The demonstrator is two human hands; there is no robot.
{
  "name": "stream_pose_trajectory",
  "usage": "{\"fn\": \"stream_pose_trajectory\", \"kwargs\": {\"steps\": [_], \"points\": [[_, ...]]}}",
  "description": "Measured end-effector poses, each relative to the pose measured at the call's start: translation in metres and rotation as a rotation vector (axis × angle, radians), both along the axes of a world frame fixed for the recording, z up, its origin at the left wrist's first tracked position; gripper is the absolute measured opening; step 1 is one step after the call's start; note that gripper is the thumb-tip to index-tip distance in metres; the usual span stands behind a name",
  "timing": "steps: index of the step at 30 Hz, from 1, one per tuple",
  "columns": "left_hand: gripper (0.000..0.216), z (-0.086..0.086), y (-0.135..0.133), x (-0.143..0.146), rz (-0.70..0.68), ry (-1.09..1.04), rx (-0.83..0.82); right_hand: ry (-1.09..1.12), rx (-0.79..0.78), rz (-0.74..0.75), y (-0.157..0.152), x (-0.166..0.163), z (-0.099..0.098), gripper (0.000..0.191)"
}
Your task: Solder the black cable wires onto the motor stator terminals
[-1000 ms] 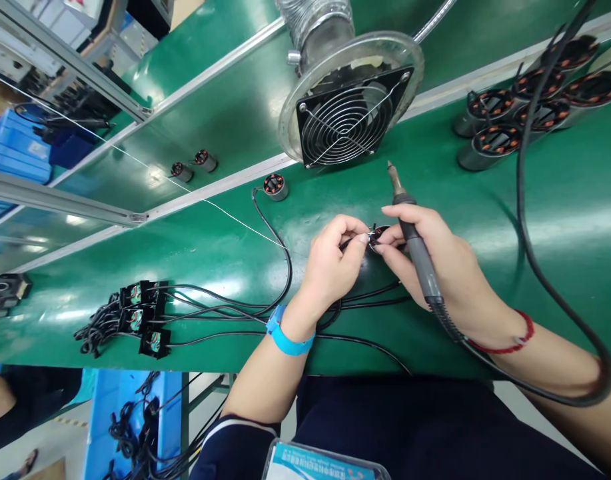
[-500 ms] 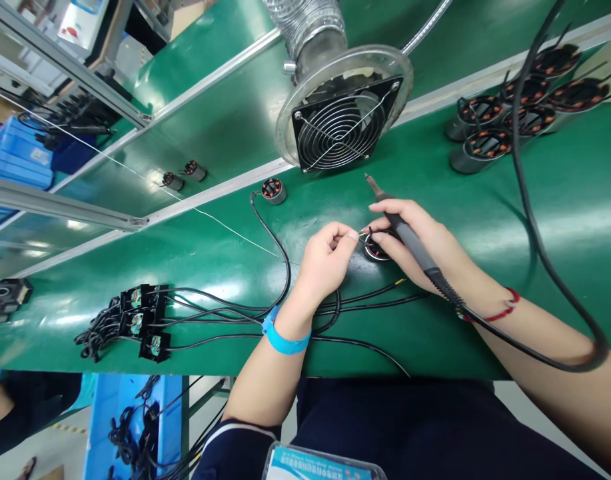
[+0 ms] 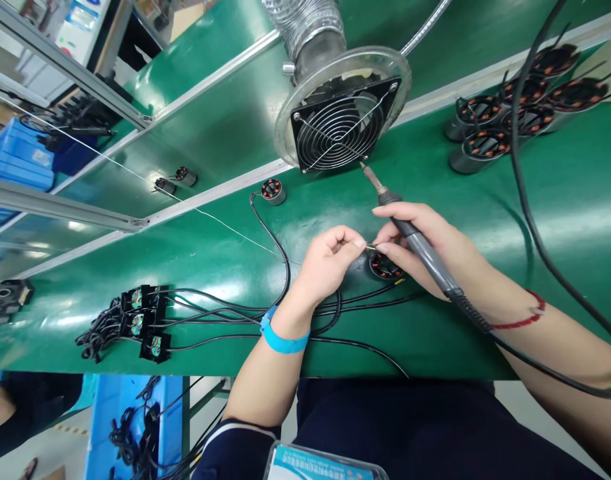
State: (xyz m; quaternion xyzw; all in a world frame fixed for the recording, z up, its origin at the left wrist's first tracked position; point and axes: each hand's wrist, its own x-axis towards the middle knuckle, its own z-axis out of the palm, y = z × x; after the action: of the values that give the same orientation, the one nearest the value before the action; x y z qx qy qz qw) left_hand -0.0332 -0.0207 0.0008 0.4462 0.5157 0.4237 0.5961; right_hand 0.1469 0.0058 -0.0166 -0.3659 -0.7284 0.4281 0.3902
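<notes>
My left hand (image 3: 332,257) is closed in a pinch on the end of a black cable, where thin coloured wires (image 3: 370,247) stick out. My right hand (image 3: 430,247) holds a soldering iron (image 3: 420,245) across the palm, tip up and to the left near the fan's lower edge. Its thumb and index fingertip also meet at the thin wires. Just below the fingertips stands a round motor stator (image 3: 385,265) with copper windings, partly covered by the right hand. Another stator (image 3: 272,191), joined to a black cable, stands farther back on the left.
A fume fan (image 3: 338,133) with a wire guard hangs behind my hands. Several stators (image 3: 485,143) stand at the back right. Black cables run to small black housings (image 3: 155,347) on the left. Thin solder wire (image 3: 235,232) crosses the green bench. A blue bin (image 3: 172,413) holds cables below.
The soldering iron and my right hand have shifted slightly right, with the tip now higher by the fan. My left fingers moved a little right and down, and more of the stator shows.
</notes>
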Motion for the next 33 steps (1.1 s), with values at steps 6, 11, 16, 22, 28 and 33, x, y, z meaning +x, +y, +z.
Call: {"fn": "stream_pose_trajectory", "kwargs": {"steps": [6, 11, 16, 22, 28, 33], "points": [[0.032, 0.002, 0.000, -0.001, -0.035, 0.011, 0.010, -0.042, 0.040, 0.035, 0.000, 0.001, 0.006, 0.034], [0.038, 0.002, 0.000, -0.001, -0.027, 0.001, -0.013, -0.005, -0.047, 0.016, 0.000, 0.000, 0.002, 0.043], [0.033, 0.001, 0.001, 0.000, -0.003, 0.015, -0.028, 0.021, -0.099, -0.048, 0.001, 0.000, 0.000, 0.046], [0.020, 0.004, 0.003, 0.002, 0.099, 0.114, -0.110, -0.003, -0.111, -0.167, -0.001, -0.007, -0.003, 0.043], [0.022, 0.008, 0.005, 0.002, 0.157, 0.135, -0.176, -0.094, 0.039, -0.180, -0.011, -0.005, -0.010, 0.039], [0.022, 0.013, 0.006, 0.002, 0.166, 0.107, -0.226, -0.131, 0.135, -0.281, -0.021, -0.008, -0.004, 0.037]]}}
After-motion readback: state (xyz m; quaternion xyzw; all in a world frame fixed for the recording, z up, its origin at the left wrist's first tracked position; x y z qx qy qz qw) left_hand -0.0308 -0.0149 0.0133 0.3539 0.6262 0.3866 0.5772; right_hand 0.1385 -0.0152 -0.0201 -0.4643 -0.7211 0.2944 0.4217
